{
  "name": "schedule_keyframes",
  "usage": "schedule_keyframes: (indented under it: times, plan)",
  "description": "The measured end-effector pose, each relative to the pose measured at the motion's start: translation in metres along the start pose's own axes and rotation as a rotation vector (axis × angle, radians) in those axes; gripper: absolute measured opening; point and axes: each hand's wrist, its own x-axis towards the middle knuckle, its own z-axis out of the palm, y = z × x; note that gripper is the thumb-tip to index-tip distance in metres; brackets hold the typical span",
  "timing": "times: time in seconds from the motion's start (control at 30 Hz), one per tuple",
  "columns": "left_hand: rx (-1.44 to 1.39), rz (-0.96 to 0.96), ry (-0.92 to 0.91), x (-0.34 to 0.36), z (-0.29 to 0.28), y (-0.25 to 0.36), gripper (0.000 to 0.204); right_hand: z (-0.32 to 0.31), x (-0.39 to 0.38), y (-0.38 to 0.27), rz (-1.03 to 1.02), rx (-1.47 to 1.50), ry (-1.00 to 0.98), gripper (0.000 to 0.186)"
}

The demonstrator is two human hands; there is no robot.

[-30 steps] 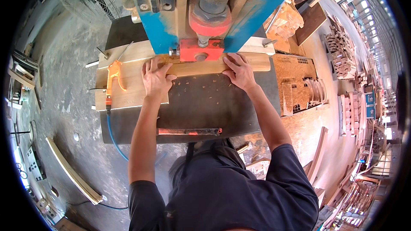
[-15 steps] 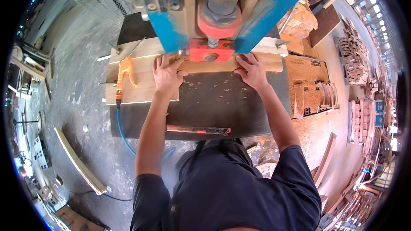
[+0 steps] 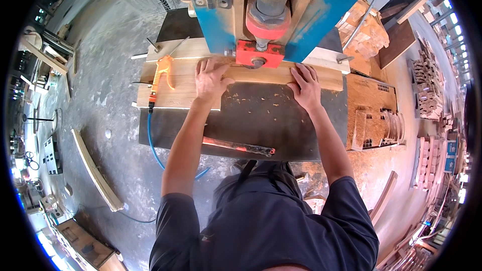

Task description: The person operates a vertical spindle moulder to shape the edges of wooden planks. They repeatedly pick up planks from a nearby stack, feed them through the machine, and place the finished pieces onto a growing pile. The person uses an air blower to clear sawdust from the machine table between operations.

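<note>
Compared with the earlier frames, the whole scene sits farther right and is slightly turned, as the head camera's view has shifted; against the dark worktable point(image 3: 281, 125), little has changed. The left hand point(image 3: 209, 81) and right hand point(image 3: 305, 86) stay on either side of the red block point(image 3: 260, 54), both on the wooden strip point(image 3: 263, 74). The left hand is loosely spread, fingers over the wood and thumb angled toward the middle; the right hand has its fingers bent onto the strip and its thumb apart at the near edge. How firmly either presses, I cannot tell. The strip lies crosswise on the table beneath the blue machine panel point(image 3: 215, 32), the red block overlapping its far part in view. It is long, narrow and yellowish-brown, with a smooth-looking face and a rounded corner at its right end; the left end is unclear beside the hand. A pale board point(image 3: 188, 93) lies to the left with an orange air gun point(image 3: 163, 68) on it, and small shavings point(image 3: 275, 104) dot the table.
</note>
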Motion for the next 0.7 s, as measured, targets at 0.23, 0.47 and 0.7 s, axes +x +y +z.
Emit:
schedule_keyframes:
  times: [0.23, 0.47, 0.7]
  plan:
    - [0.002, 0.003, -0.008, 0.0, -0.001, 0.002, 0.049, 0.0, -0.003, 0.004, 0.008, -0.005, 0.007, 0.052]
    - [-0.031, -0.031, 0.007, 0.0, 0.003, 0.007, 0.048, -0.003, -0.007, 0.01, -0.001, -0.029, -0.01, 0.053]
    - [-0.084, -0.01, -0.02, -0.009, -0.002, 0.012, 0.049, -0.015, -0.016, 0.004, -0.015, -0.038, -0.044, 0.053]
